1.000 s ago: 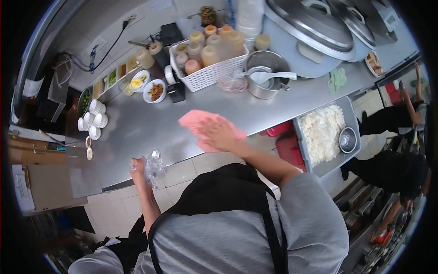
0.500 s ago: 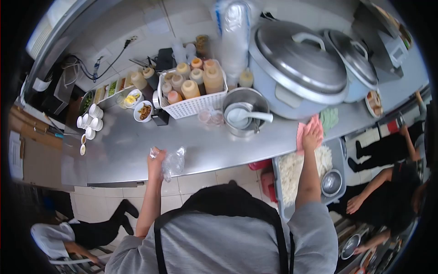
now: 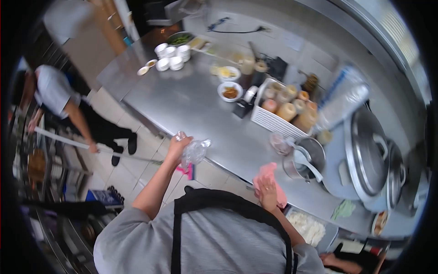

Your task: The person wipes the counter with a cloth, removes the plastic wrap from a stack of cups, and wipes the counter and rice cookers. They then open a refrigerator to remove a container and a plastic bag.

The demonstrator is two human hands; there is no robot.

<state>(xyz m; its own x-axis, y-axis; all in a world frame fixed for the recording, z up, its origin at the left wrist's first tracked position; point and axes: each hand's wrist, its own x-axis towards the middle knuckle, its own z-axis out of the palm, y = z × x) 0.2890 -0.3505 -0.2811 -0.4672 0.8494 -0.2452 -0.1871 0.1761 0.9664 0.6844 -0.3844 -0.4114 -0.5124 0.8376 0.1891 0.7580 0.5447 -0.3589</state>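
Along the near edge of the steel bench (image 3: 214, 116), head view: the left hand (image 3: 179, 146) closes around crumpled clear plastic (image 3: 195, 151), apparently so that the loose film stays bunched. The right hand (image 3: 268, 192), open with fingers extended, lies over the pink cloth (image 3: 266, 172) near the pot (image 3: 290, 168), probably to spread its pressure. The basket (image 3: 279, 120) groups the bottles (image 3: 286, 111) upright; the ladle (image 3: 303, 160) rests handle outward, presumably for easy grasping.

Rumpled pink cloth (image 3: 266, 172) under my right hand (image 3: 268, 192), at the surface (image 3: 196, 107)'s near edge, crinkled clear plastic (image 3: 196, 152) in my left hand (image 3: 179, 146)
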